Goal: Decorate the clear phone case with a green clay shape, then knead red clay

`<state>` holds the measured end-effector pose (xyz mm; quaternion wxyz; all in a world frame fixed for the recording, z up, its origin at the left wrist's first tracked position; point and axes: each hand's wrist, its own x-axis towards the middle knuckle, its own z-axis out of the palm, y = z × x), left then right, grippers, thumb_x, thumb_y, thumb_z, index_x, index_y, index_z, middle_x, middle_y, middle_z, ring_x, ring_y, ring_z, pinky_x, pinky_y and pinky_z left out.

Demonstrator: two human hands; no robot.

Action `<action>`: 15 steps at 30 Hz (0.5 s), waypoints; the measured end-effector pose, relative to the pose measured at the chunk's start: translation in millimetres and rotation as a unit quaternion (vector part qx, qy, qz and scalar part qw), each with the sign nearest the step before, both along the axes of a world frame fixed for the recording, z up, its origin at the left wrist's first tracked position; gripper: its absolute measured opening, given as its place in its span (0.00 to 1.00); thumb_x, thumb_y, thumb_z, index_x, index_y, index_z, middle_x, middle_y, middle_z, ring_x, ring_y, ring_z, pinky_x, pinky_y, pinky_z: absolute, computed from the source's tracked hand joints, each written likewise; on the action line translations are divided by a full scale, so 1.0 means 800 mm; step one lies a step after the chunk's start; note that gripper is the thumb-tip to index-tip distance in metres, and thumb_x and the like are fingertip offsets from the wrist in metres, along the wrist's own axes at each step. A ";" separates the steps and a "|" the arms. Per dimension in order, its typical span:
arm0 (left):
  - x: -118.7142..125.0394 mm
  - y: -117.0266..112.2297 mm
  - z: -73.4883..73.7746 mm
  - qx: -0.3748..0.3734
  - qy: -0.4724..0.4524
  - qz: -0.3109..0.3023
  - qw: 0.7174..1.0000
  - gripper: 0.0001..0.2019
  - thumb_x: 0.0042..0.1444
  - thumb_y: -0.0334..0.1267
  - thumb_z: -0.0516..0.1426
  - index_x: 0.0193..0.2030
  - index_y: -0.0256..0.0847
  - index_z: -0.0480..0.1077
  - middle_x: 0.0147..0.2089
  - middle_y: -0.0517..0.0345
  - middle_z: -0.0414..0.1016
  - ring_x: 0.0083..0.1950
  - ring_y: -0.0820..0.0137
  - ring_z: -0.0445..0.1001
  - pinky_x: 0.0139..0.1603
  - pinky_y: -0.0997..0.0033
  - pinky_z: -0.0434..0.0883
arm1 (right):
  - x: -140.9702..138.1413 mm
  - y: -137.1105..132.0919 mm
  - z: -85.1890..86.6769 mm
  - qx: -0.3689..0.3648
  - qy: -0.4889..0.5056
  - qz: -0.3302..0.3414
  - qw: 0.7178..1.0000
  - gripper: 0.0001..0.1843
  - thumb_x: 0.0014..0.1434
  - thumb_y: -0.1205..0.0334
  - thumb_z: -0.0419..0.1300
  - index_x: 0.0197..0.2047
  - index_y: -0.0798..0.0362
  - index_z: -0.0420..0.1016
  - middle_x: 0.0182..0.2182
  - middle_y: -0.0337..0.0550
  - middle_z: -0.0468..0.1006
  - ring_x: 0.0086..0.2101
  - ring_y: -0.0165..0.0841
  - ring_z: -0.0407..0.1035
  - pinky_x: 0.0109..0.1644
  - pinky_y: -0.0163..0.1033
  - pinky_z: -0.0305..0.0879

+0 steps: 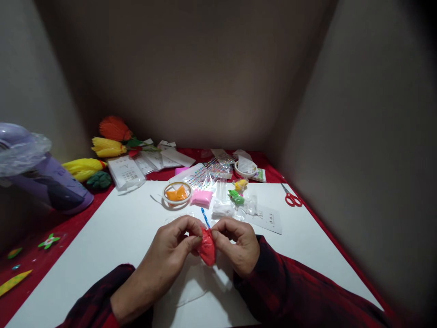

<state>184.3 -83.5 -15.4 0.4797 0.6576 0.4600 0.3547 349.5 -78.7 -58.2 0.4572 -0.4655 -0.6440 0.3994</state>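
Note:
My left hand (172,250) and my right hand (237,243) meet over the white board (119,237), both pinching a flattened piece of red clay (207,248) held between them. The fingers of each hand are curled and pressed on the clay's top edge. A thin blue tool (205,217) sticks up just behind the clay, near my right fingers; I cannot tell whether a hand holds it. Dark red checked sleeves cover both forearms.
Behind the hands lie a round tub with orange clay (176,193), pink clay (201,197), a white lump (221,208), green (236,197) and yellow bits in plastic bags. Red scissors (292,197) lie right. Paper flowers (108,146) and a purple device (41,177) stand left.

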 end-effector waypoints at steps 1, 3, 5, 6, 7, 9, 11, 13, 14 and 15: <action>0.000 0.000 0.000 0.003 -0.002 -0.002 1.000 0.05 0.54 0.28 0.52 0.29 0.38 0.67 0.32 0.57 0.72 0.35 0.68 0.70 0.38 0.68 0.67 | 0.000 0.000 0.000 0.001 -0.001 0.000 1.000 0.10 0.53 0.63 0.55 0.23 0.56 0.71 0.19 0.38 0.67 0.22 0.27 0.59 0.26 0.34 0.55; -0.001 -0.001 0.000 0.005 -0.011 -0.005 1.000 0.06 0.54 0.28 0.51 0.28 0.39 0.66 0.31 0.57 0.72 0.35 0.68 0.70 0.39 0.68 0.67 | 0.000 0.001 0.000 -0.001 -0.003 -0.004 1.000 0.12 0.54 0.61 0.56 0.22 0.57 0.70 0.19 0.38 0.67 0.22 0.27 0.59 0.26 0.34 0.55; 0.000 -0.001 0.000 0.002 -0.016 -0.007 1.000 0.06 0.54 0.27 0.51 0.28 0.39 0.66 0.31 0.58 0.73 0.34 0.69 0.71 0.38 0.69 0.67 | 0.000 0.002 -0.001 -0.005 -0.001 -0.003 1.000 0.14 0.55 0.58 0.57 0.22 0.57 0.70 0.19 0.38 0.67 0.21 0.27 0.58 0.25 0.34 0.55; 0.000 -0.001 0.000 -0.001 -0.016 -0.006 1.000 0.06 0.54 0.27 0.51 0.29 0.39 0.66 0.31 0.58 0.73 0.34 0.69 0.71 0.37 0.69 0.67 | 0.001 0.002 -0.001 -0.003 -0.001 -0.002 1.000 0.15 0.56 0.57 0.57 0.22 0.57 0.70 0.19 0.38 0.67 0.21 0.27 0.58 0.25 0.34 0.55; 0.000 -0.001 0.000 -0.005 -0.017 -0.004 1.000 0.06 0.54 0.28 0.52 0.29 0.39 0.66 0.32 0.58 0.73 0.33 0.69 0.71 0.37 0.70 0.67 | 0.002 0.002 -0.002 0.002 -0.001 -0.001 1.000 0.15 0.56 0.57 0.56 0.22 0.56 0.70 0.19 0.38 0.67 0.22 0.27 0.59 0.26 0.34 0.55; 0.000 -0.001 0.000 -0.014 -0.017 0.001 1.000 0.06 0.54 0.28 0.52 0.29 0.39 0.67 0.32 0.59 0.73 0.32 0.70 0.71 0.36 0.71 0.67 | 0.003 0.003 -0.002 0.018 0.000 0.001 1.000 0.15 0.58 0.58 0.54 0.23 0.56 0.71 0.19 0.38 0.68 0.23 0.28 0.60 0.28 0.34 0.57; 0.000 -0.001 0.000 -0.018 -0.019 0.002 1.000 0.06 0.54 0.28 0.52 0.29 0.39 0.67 0.31 0.59 0.74 0.32 0.71 0.71 0.35 0.72 0.67 | 0.004 0.003 -0.002 0.028 0.003 -0.002 1.000 0.15 0.58 0.60 0.52 0.23 0.55 0.71 0.20 0.39 0.69 0.24 0.29 0.62 0.29 0.35 0.58; 0.000 -0.001 0.000 -0.019 -0.018 0.003 1.000 0.06 0.54 0.28 0.52 0.30 0.39 0.68 0.31 0.59 0.74 0.32 0.70 0.71 0.35 0.71 0.67 | 0.004 0.002 0.001 0.026 0.006 -0.003 1.000 0.14 0.57 0.60 0.52 0.24 0.56 0.71 0.21 0.41 0.70 0.24 0.30 0.63 0.29 0.36 0.59; 0.000 -0.001 -0.001 -0.019 -0.017 0.004 1.000 0.06 0.54 0.29 0.52 0.30 0.39 0.68 0.32 0.59 0.74 0.33 0.70 0.71 0.36 0.71 0.67 | 0.003 0.002 0.002 0.021 0.005 -0.003 1.000 0.14 0.56 0.60 0.52 0.24 0.56 0.72 0.20 0.41 0.70 0.24 0.30 0.63 0.29 0.36 0.59; 0.000 -0.001 -0.001 -0.019 -0.016 0.006 1.000 0.06 0.54 0.29 0.52 0.30 0.39 0.68 0.32 0.59 0.74 0.33 0.70 0.71 0.36 0.71 0.67 | 0.002 0.001 0.003 0.015 0.005 -0.004 1.000 0.13 0.55 0.60 0.53 0.24 0.56 0.72 0.20 0.41 0.70 0.23 0.30 0.62 0.28 0.36 0.59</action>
